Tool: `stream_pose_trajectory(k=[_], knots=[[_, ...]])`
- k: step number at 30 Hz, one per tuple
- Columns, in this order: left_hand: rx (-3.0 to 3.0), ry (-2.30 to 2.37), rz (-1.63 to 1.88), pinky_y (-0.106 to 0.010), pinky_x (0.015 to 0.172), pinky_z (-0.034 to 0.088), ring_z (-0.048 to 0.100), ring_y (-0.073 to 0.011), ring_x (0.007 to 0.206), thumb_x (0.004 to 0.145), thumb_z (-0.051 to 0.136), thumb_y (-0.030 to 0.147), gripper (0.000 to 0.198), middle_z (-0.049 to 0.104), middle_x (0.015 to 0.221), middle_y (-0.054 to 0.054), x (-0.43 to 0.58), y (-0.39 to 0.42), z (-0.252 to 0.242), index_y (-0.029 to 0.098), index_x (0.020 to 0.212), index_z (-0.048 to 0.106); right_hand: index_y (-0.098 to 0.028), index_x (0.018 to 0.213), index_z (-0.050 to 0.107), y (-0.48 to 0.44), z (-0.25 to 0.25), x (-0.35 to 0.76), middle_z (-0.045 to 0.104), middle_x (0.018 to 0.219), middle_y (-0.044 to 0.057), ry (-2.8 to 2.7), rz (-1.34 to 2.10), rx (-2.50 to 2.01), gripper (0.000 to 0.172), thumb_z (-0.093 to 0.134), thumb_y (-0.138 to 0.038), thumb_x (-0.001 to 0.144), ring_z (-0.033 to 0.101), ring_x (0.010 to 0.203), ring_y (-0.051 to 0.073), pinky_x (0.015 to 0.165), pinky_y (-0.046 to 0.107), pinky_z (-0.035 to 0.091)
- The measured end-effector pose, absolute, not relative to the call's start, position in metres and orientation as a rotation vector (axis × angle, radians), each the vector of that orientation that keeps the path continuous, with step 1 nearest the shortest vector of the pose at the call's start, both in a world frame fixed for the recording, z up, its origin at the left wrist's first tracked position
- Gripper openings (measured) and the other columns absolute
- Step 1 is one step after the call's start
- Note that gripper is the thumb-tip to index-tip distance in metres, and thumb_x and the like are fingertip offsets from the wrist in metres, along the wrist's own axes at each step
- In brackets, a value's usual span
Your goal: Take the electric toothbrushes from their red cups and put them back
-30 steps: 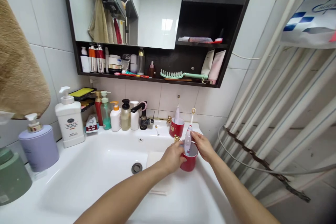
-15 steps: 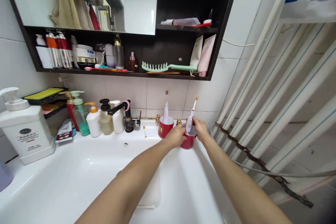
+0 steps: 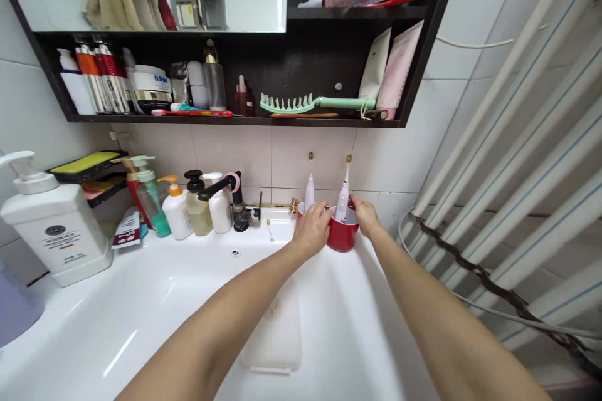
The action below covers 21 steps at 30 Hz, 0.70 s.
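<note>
A red cup [image 3: 342, 239] stands on the sink's back right ledge, holding a pale electric toothbrush [image 3: 343, 202] upright with a slight lean. My right hand [image 3: 367, 217] is closed on the cup's right rim. Bent fingers of my left hand [image 3: 313, 229] close on its left side, where a gold handle is mostly covered. Behind my left hand, a second red cup [image 3: 300, 210] is largely hidden, with another electric toothbrush [image 3: 309, 191] rising from it. A small loose brush head [image 3: 269, 230] lies on the ledge to the left.
A black faucet [image 3: 239, 207] and several pump bottles [image 3: 199, 210] line the ledge at left. Above hangs a dark shelf cabinet [image 3: 282, 120] with a green hairbrush [image 3: 324, 102]. Pale pipes [image 3: 517, 200] run along the right. A whitish flat container [image 3: 275, 338] lies in the basin.
The right toothbrush now stands lower in its cup, and my right hand has gone from the brush to the rim. My left hand has shifted across the other cup. The view has moved closer.
</note>
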<state>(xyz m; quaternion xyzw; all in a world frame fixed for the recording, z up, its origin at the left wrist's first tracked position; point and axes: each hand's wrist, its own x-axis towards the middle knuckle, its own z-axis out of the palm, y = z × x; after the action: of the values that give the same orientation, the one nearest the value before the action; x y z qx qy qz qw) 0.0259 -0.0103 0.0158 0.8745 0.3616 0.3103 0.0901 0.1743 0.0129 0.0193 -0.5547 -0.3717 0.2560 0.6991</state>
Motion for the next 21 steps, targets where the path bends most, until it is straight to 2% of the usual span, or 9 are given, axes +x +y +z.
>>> stream_pose_trajectory(k=[2, 5, 8, 13, 15, 18, 21], knots=[[2.531, 1.181, 0.971, -0.033, 0.092, 0.016, 0.016, -0.0176, 0.111, 0.065, 0.04, 0.013, 0.034, 0.025, 0.119, -0.006, 0.014, -0.006, 0.015, 0.016, 0.098, 0.041, -0.014, 0.071, 0.055, 0.006, 0.023, 0.175, 0.059, 0.06, 0.005, -0.796, 0.474, -1.279, 0.026, 0.038, -0.031, 0.06, 0.053, 0.054, 0.015, 0.052, 0.028, 0.04], [2.434, 1.27, 0.965, -0.034, 0.089, 0.022, 0.021, -0.022, 0.109, 0.06, 0.046, 0.012, 0.024, 0.027, 0.117, -0.011, 0.001, 0.0, 0.011, 0.011, 0.084, 0.05, -0.013, 0.085, 0.052, -0.011, 0.03, 0.166, 0.058, 0.074, 0.007, -0.801, 0.299, -1.312, 0.033, 0.036, -0.032, 0.062, 0.053, 0.065, 0.016, 0.061, 0.03, 0.038], [2.397, 1.253, 0.952, -0.031, 0.087, 0.026, 0.024, -0.0205, 0.109, 0.058, 0.048, 0.009, 0.017, 0.029, 0.117, -0.009, -0.012, -0.009, 0.006, 0.012, 0.074, 0.053, -0.015, 0.086, 0.053, -0.033, 0.031, 0.14, 0.058, 0.079, 0.006, -0.93, 0.24, -1.293, 0.033, 0.04, -0.033, 0.061, 0.052, 0.071, 0.015, 0.067, 0.029, 0.037], [2.392, 1.199, 0.94, -0.03, 0.09, 0.023, 0.024, -0.0185, 0.11, 0.056, 0.048, 0.008, 0.014, 0.031, 0.118, -0.007, -0.047, -0.063, -0.013, 0.013, 0.068, 0.054, -0.014, 0.091, 0.052, -0.064, 0.008, 0.078, 0.057, 0.088, 0.008, -1.219, 0.406, -1.341, 0.04, 0.047, -0.037, 0.058, 0.051, 0.077, 0.017, 0.069, 0.03, 0.036], [2.389, 1.197, 0.924, -0.03, 0.09, 0.024, 0.025, -0.0179, 0.109, 0.055, 0.047, 0.007, 0.013, 0.031, 0.118, -0.006, -0.062, -0.088, -0.022, 0.014, 0.064, 0.054, -0.014, 0.089, 0.053, -0.076, -0.003, 0.056, 0.059, 0.081, 0.008, -1.284, 0.482, -1.348, 0.04, 0.05, -0.036, 0.055, 0.052, 0.072, 0.018, 0.065, 0.03, 0.038], [2.327, 1.22, 0.899, -0.031, 0.09, 0.023, 0.026, -0.0187, 0.109, 0.054, 0.047, 0.006, 0.015, 0.031, 0.118, -0.005, -0.081, -0.115, -0.033, 0.014, 0.064, 0.055, -0.017, 0.074, 0.058, -0.093, -0.013, 0.031, 0.061, 0.069, 0.004, -1.386, 0.584, -1.332, 0.026, 0.052, -0.033, 0.055, 0.053, 0.065, 0.018, 0.061, 0.029, 0.039], [2.253, 1.242, 0.892, -0.033, 0.091, 0.021, 0.025, -0.0198, 0.11, 0.053, 0.046, 0.005, 0.019, 0.031, 0.118, -0.005, -0.093, -0.13, -0.041, 0.015, 0.066, 0.055, -0.019, 0.066, 0.058, -0.107, -0.017, 0.015, 0.061, 0.067, 0.002, -1.437, 0.633, -1.327, 0.017, 0.051, -0.031, 0.056, 0.053, 0.062, 0.017, 0.059, 0.028, 0.039]])
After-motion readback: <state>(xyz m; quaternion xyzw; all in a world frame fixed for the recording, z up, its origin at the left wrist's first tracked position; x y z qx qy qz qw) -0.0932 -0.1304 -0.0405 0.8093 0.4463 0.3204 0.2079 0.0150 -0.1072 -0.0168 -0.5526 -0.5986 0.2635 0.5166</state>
